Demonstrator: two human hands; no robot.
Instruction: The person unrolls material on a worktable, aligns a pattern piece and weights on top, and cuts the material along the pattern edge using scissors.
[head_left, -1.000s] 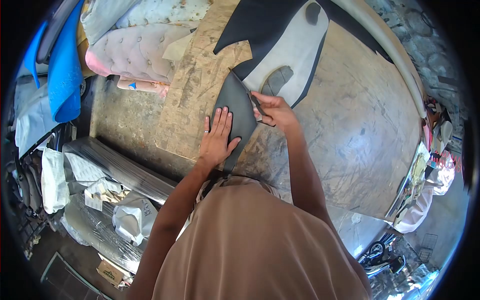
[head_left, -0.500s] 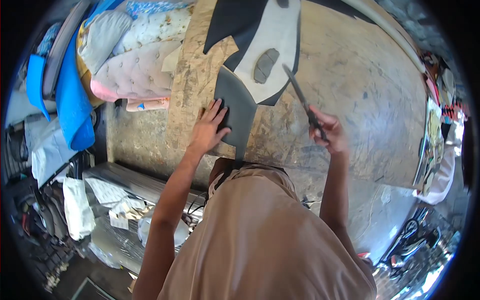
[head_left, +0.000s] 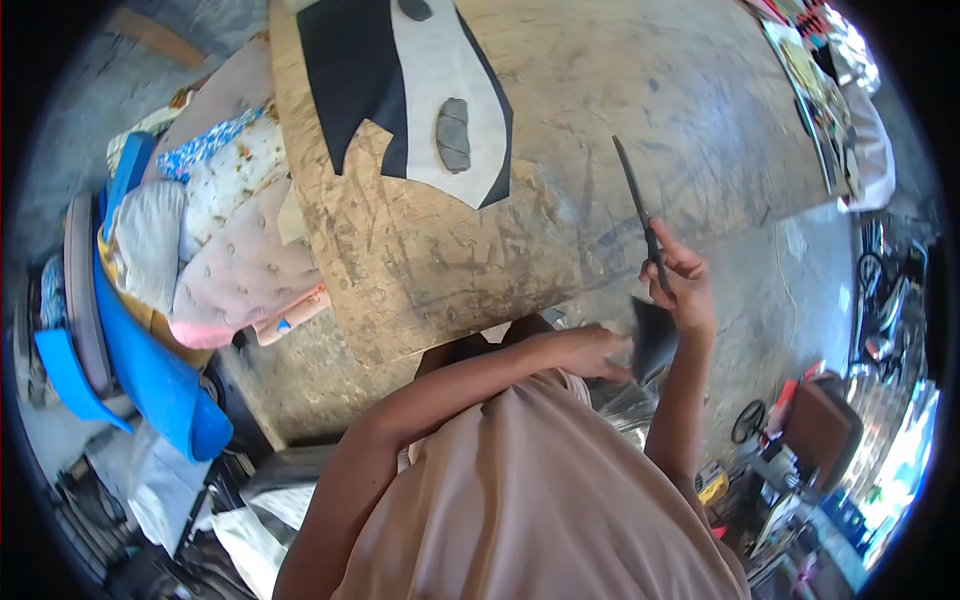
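My right hand (head_left: 688, 285) is closed around the dark handles of long scissors (head_left: 638, 195), their blades together and pointing up and away from me. Across the front of my body reaches my left hand (head_left: 590, 353), blurred, with its fingers apart. Just beyond its fingertips a dark grey sheet piece (head_left: 654, 335) hangs past the table's near edge; whether they touch is unclear. On the table, a white pattern-shaped sheet (head_left: 430, 70) lies over black sheet material (head_left: 345, 80). A grey stone-like weight (head_left: 453, 135) rests on the white sheet, and another dark weight (head_left: 415, 9) sits farther up.
The worn wooden table (head_left: 600, 100) spreads ahead of me. At the left are a tufted pink cushion (head_left: 245, 260) and a rolled blue sheet (head_left: 160, 350). A brown padded seat (head_left: 822, 425) and machine parts stand at the lower right. Papers (head_left: 800, 90) line the table's far-right edge.
My left hand has left the tabletop and swung right across my body. The dark grey piece has gone from the table to beyond its near edge. My view has turned right; the scissors stay in my right hand.
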